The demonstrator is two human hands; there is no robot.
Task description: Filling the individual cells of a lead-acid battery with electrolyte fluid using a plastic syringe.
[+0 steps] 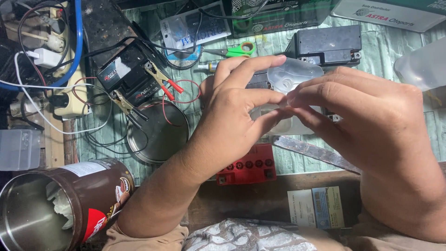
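Both my hands hold a clear plastic multi-cell container (290, 79) above the bench. My left hand (232, 116) grips its left side with thumb and fingers. My right hand (371, 121) pinches its right side. Under the container a dark battery is mostly hidden. A red strip of caps (246, 165) lies just below my left hand. A silvery foil strip (311, 151) lies under my right hand.
A small black battery (127, 74) with red and black clamps (162, 81) sits at left beside a round metal lid (160, 135). Another black battery (327, 44), green scissors (232, 50), a power strip (65, 93) and an open brown tin (60, 204) surround the work spot.
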